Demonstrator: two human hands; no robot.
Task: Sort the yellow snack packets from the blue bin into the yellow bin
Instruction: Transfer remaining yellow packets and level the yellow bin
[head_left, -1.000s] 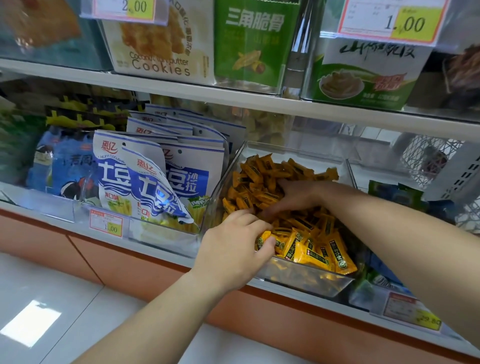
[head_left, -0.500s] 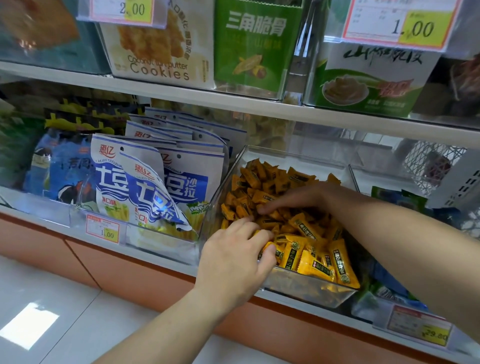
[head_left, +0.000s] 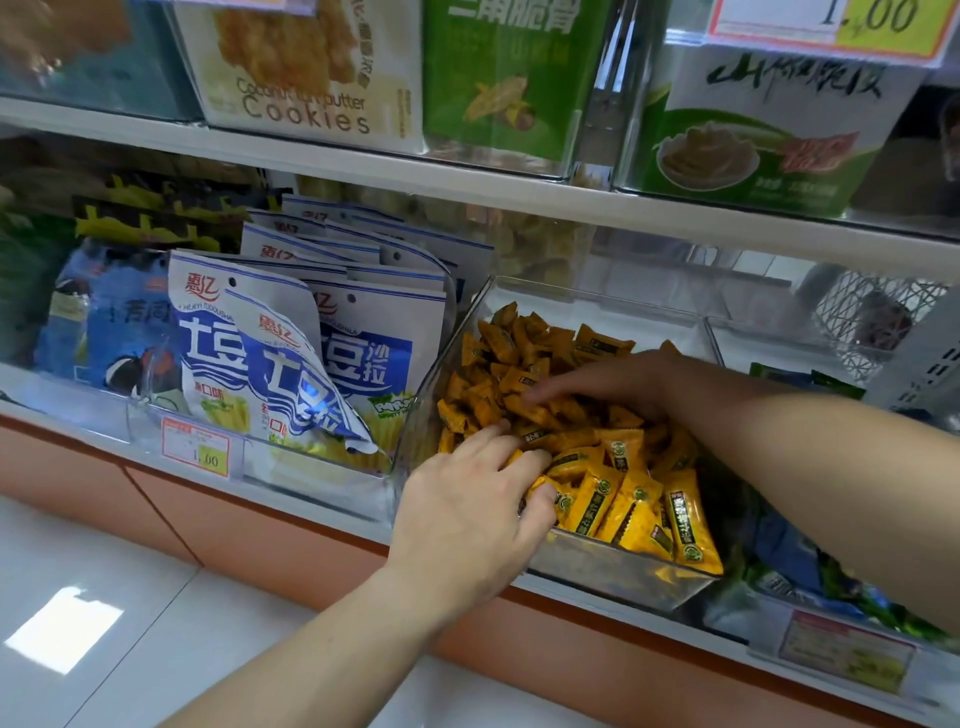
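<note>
One clear bin (head_left: 613, 569) centre frame, with yellow snack packets (head_left: 636, 501) heaped inside, too many to count. Two hands in it. My left hand (head_left: 467, 512), lower centre, pinches front packets between thumb and curled fingers. My right hand (head_left: 602, 384), centre right, lies spread flat on the pile.

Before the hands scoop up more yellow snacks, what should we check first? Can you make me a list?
1. Left hand reaches the yellow packets: ok, its fingers are in the front of the pile.
2. Left hand really holds a packet: cannot tell, the packets hide its grip.
3. Right hand is free: ok, it lies flat on the pile farther back.
4. Packets sit inside the clear bin: ok, though the front ones lean at its low front wall.
5. Blue-and-white bags are kept apart: ok, they stand in the next compartment.
</note>
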